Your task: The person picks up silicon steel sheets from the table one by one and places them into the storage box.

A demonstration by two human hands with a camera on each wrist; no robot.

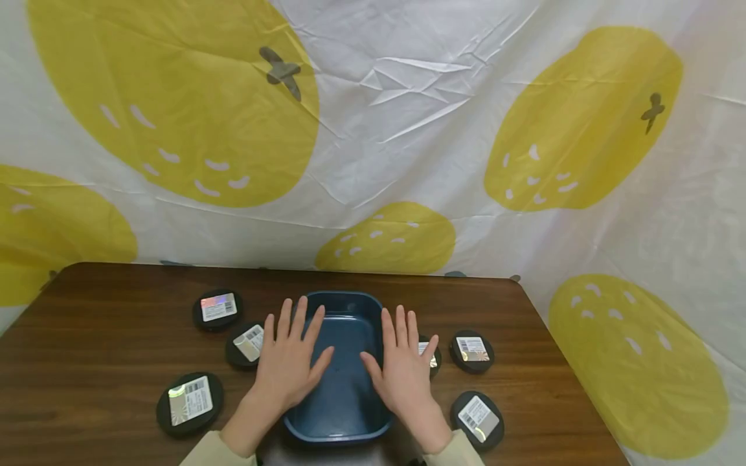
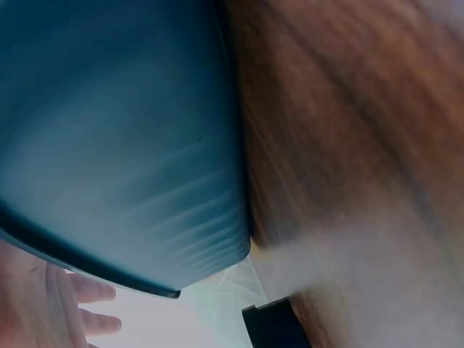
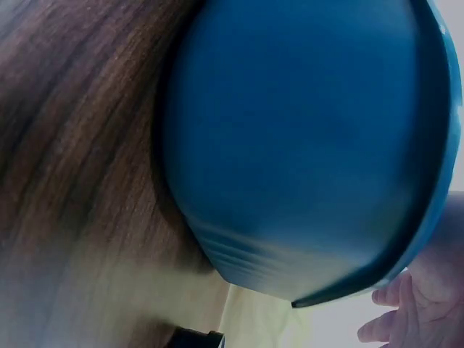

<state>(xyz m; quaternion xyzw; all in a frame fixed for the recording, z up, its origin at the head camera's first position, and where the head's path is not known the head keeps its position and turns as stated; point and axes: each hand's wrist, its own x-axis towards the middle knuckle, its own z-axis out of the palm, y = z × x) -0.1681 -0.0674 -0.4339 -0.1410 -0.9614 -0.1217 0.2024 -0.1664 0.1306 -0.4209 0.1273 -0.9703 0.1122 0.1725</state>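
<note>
So far we judge nothing done: our left hand and right hand lie flat, fingers spread, over the empty blue bin's rims, while six black discs wait around it.

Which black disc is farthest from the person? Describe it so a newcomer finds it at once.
Start at the brown wooden table and find the blue tray at its middle, under the left hand and right hand. The far-left disc lies left of the tray's back corner. Alone among the discs, its label shines pinkish and it lies nearest the curtain.
</note>
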